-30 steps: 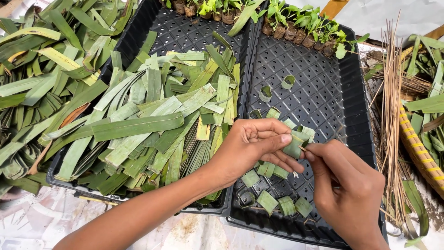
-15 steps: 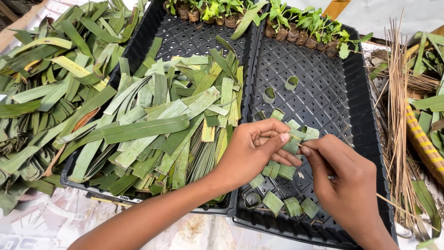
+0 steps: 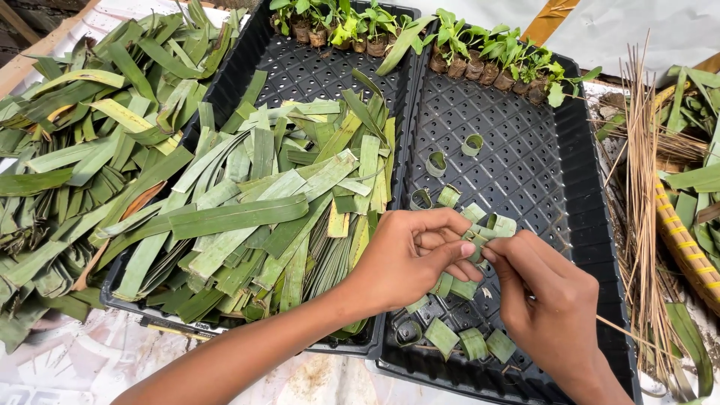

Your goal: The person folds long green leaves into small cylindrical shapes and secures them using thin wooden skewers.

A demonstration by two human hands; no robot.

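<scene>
My left hand pinches a small rolled ring of green leaf strip over the right black tray. My right hand meets it from the right, fingertips pressed against the same leaf ring; a thin stick runs out from under this hand. Several finished leaf rings lie in the tray below the hands, and more leaf rings stand farther back. The left black tray holds a heap of cut leaf strips.
Loose long leaves pile up left of the trays. Seedlings in small leaf pots line the trays' far edge. A bundle of thin dry sticks and a woven basket with leaves lie at the right.
Both hands stay together on the leaf ring, with small finger shifts. The view has drifted slightly, so the hands sit a little lower and to the right in the tray.
</scene>
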